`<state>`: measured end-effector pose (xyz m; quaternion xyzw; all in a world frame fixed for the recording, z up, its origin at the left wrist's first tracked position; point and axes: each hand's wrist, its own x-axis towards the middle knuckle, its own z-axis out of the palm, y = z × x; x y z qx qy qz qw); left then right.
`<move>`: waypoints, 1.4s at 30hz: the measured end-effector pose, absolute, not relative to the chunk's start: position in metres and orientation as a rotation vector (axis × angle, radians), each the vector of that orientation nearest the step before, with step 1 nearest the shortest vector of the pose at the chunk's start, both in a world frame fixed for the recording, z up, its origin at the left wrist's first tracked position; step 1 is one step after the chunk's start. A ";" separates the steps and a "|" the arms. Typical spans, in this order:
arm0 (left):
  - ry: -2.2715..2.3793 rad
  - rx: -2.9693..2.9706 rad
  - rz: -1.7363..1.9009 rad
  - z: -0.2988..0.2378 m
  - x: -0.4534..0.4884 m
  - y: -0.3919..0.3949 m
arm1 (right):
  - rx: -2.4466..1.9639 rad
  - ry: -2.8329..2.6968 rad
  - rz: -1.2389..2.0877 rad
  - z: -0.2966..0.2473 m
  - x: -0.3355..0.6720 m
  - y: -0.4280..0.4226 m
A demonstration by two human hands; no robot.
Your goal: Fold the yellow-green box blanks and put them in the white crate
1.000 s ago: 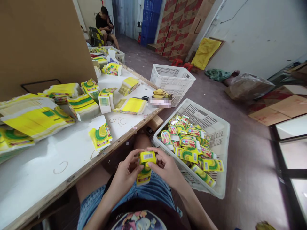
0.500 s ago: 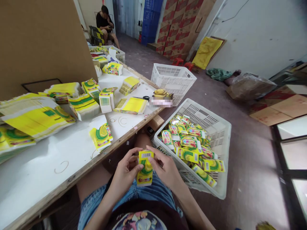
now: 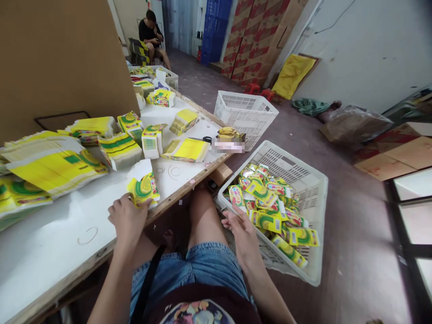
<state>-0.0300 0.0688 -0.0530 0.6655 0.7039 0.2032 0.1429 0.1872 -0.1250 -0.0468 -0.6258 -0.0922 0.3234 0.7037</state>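
Observation:
At the table edge, my left hand [image 3: 130, 220] is on the near end of a small pile of flat yellow cartons [image 3: 143, 185] with a green and yellow fruit print. Its thumb lies at the right side and its fingers curl at the left. My right hand [image 3: 241, 231] hangs beside the near-left rim of a white plastic crate [image 3: 320, 216], fingers stretched and apart, holding nothing. Inside that crate lies a heap of filled-out yellow boxes [image 3: 266, 220]; one box [image 3: 259, 191] rests on top at the upper left of the heap.
Stacks of flat yellow cartons [image 3: 50, 166] cover the table's left and back. Scissors [image 3: 207, 139] and bananas [image 3: 229, 133] are by the right edge. Another white crate [image 3: 246, 112] stands beyond. A person [image 3: 151, 36] sits far back. Cardboard boxes [image 3: 398, 153] stand at right.
The box that both hands held is gone from them, and a box now lies on the crate's heap. My left hand moved to the carton pile; my right moved toward the crate and opened.

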 end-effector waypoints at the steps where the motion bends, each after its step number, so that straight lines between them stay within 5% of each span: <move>1: 2.050 1.899 0.547 -0.054 -0.033 0.072 | -1.401 -0.234 0.748 -0.047 0.180 -0.124; 10: 1.873 1.768 0.800 -0.029 -0.040 0.061 | -1.527 -0.551 0.725 -0.029 0.156 -0.116; 13: 1.393 1.705 1.016 -0.012 -0.025 0.023 | -1.598 -0.849 0.484 -0.019 0.147 -0.115; 17: 0.921 1.768 0.781 -0.003 0.005 -0.027 | -1.603 -1.267 0.202 -0.007 0.141 -0.108; 29: 0.364 1.166 0.420 -0.021 0.017 -0.035 | -1.377 -0.879 0.661 -0.011 0.133 -0.112; 36: 0.599 0.929 0.507 -0.039 0.028 -0.039 | -1.466 -0.747 0.429 -0.013 0.138 -0.114; 42: 0.736 1.117 0.622 -0.039 0.029 -0.037 | -1.547 -0.794 0.723 -0.023 0.147 -0.115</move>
